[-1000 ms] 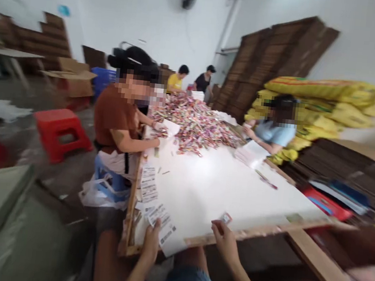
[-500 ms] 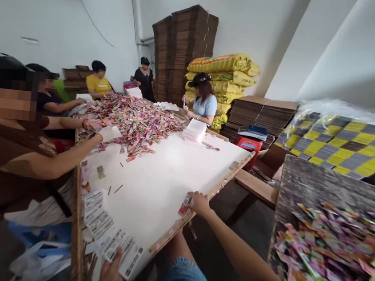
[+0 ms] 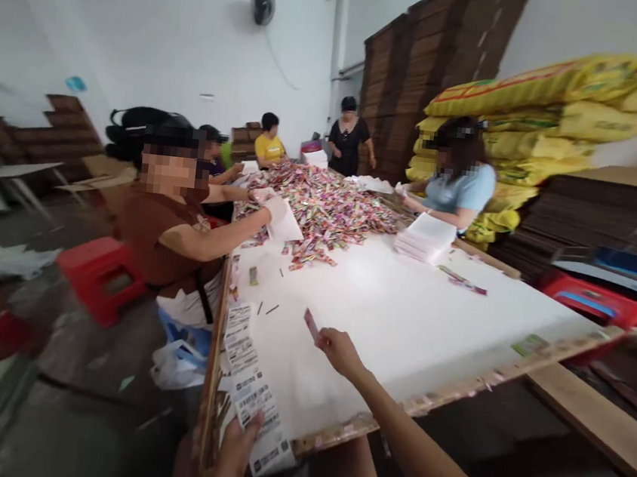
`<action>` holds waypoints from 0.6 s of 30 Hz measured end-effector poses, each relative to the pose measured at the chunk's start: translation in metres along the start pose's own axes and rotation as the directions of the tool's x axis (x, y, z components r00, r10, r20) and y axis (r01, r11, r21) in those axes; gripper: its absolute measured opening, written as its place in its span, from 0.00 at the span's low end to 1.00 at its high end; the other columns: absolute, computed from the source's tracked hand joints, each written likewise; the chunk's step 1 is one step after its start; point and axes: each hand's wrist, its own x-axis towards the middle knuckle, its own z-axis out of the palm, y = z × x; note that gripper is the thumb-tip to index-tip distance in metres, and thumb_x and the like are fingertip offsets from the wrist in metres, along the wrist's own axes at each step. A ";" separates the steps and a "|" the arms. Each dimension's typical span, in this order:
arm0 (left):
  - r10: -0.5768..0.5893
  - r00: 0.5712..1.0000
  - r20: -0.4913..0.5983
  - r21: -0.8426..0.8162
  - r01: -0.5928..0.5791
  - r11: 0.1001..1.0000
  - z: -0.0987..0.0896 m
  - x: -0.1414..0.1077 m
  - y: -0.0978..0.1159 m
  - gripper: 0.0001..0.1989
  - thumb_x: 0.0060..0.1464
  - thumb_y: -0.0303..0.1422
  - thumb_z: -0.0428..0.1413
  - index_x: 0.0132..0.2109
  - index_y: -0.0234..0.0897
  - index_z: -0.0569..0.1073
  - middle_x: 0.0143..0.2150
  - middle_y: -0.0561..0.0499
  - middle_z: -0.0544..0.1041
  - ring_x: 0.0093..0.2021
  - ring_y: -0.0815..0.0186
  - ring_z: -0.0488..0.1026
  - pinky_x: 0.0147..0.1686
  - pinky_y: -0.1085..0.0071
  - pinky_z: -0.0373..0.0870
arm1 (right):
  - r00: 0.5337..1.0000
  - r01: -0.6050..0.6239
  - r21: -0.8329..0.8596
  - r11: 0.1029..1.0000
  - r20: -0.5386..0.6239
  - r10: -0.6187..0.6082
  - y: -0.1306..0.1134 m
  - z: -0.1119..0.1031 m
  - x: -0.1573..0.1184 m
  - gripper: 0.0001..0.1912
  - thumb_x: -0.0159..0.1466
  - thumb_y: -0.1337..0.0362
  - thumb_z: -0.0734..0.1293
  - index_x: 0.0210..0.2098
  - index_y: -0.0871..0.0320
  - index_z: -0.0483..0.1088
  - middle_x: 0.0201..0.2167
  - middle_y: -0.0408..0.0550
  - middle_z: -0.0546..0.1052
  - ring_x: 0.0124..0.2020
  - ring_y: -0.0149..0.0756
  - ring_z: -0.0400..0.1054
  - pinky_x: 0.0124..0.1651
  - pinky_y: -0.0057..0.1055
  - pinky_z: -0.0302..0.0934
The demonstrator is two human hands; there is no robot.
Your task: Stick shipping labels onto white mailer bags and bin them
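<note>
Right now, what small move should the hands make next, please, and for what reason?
Probably the right hand should bring the small pinkish packet nearer to the printed strip: the right hand pinches the packet by one end, apart from the strip, while the left hand has its thumb on the strip, near its lower end.

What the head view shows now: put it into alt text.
The wearer's right hand holds a small packet over a white table, and the left hand touches a strip of printed labels. Beyond, co-workers are around a heap of colourful packets.
</note>
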 end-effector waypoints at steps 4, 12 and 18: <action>0.024 1.000 0.020 0.058 -0.025 0.998 0.003 -0.012 0.008 0.26 0.25 0.44 0.69 0.35 0.35 0.78 0.40 0.40 0.82 0.48 0.43 0.76 0.53 0.50 0.70 | 0.992 0.129 0.100 0.987 -0.003 -0.129 -0.064 0.029 0.045 0.10 0.67 0.61 0.59 0.35 0.56 0.71 0.33 0.44 0.76 0.33 0.30 0.66 0.36 0.25 0.51; 0.006 1.000 -0.004 0.034 -0.006 0.999 -0.019 -0.020 0.006 0.29 0.26 0.43 0.70 0.38 0.33 0.77 0.43 0.38 0.81 0.48 0.45 0.76 0.51 0.53 0.71 | 0.992 0.085 0.185 0.979 0.080 -0.101 -0.120 0.088 0.085 0.08 0.64 0.62 0.63 0.32 0.58 0.71 0.30 0.48 0.76 0.33 0.35 0.68 0.36 0.28 0.54; 0.018 0.999 -0.050 -0.011 -0.019 1.000 -0.017 -0.029 0.031 0.25 0.35 0.38 0.68 0.43 0.34 0.76 0.44 0.41 0.81 0.45 0.50 0.77 0.46 0.60 0.74 | 0.999 -0.012 0.267 0.964 0.045 0.000 -0.108 0.074 0.042 0.16 0.66 0.62 0.62 0.52 0.58 0.65 0.43 0.51 0.75 0.35 0.32 0.68 0.42 0.30 0.58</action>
